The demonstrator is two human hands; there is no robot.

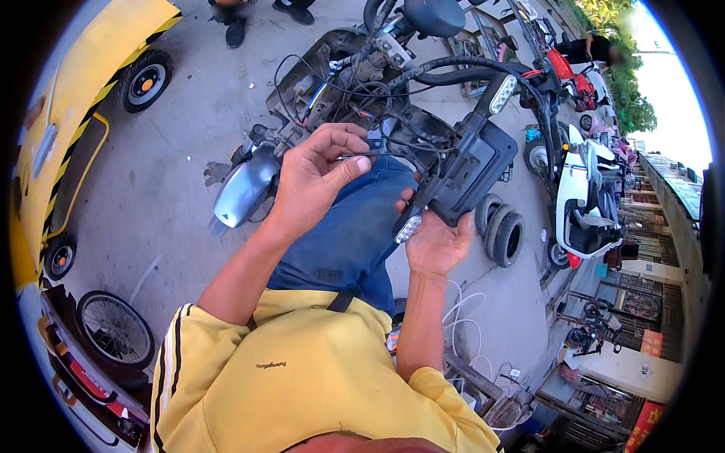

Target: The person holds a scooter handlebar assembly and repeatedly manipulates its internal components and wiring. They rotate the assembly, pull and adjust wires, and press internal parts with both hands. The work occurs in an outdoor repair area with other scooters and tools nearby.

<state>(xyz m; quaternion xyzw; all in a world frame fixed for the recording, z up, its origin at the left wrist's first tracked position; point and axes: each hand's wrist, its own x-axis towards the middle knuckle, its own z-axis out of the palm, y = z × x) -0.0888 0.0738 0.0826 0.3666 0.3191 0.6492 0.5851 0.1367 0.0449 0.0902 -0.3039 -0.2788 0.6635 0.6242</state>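
My left hand (328, 166) is closed in a pinch on a thin black cable (394, 148) near a small dark fitting, in front of my jeans. My right hand (432, 238) supports a black plastic housing (472, 177) from below, its fingers wrapped round the underside. The housing carries two clear LED lamps (501, 93), one at each end, with black cables running across it. Behind both hands stands a partly stripped scooter (341, 75) with exposed wiring and dark panels. A silver-blue scooter body part (244, 185) lies to the left of my left hand.
A yellow vehicle (49, 143) stands left, a bicycle wheel (115, 328) lower left. Stacked tires (504, 234), a white scooter (585, 196) and white hose (461, 317) are to my right. Another person's shoes (236, 32) show at the top; another person (593, 49) is at upper right.
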